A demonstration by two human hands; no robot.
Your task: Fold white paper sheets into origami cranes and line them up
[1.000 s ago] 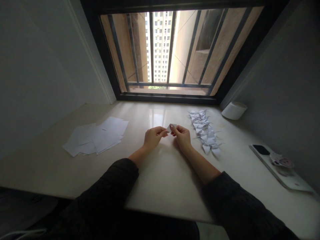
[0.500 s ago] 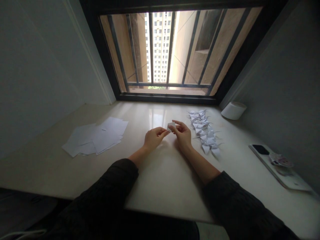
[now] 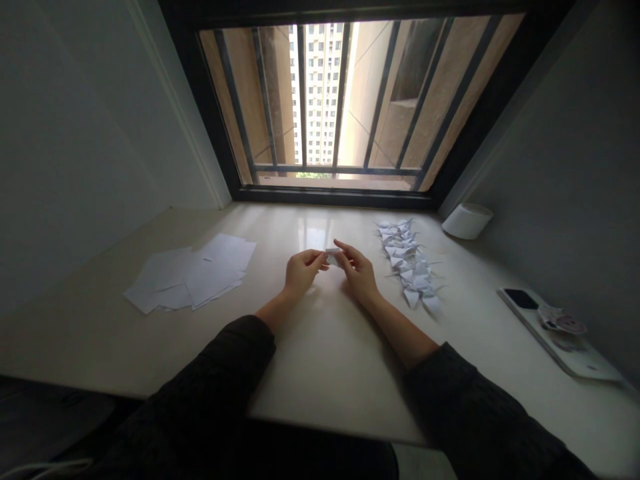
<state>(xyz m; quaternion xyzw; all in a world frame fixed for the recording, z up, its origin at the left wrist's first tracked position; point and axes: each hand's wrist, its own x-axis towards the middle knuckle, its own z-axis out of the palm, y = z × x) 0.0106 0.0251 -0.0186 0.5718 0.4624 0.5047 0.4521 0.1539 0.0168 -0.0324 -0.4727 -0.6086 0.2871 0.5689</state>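
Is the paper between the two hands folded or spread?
Folded: the paper shows small facets and is much smaller than the flat sheets. Exact shape: cannot tell.

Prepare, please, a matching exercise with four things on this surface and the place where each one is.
1. small folded paper
2. flat white sheets
3. pointed paper pieces
4. phone

A. farthest right of the four
B. clustered just right of the right hand
C. between the left hand and the right hand
D. overlapping, left of both hands

Pairs: 1-C, 2-D, 3-B, 4-A
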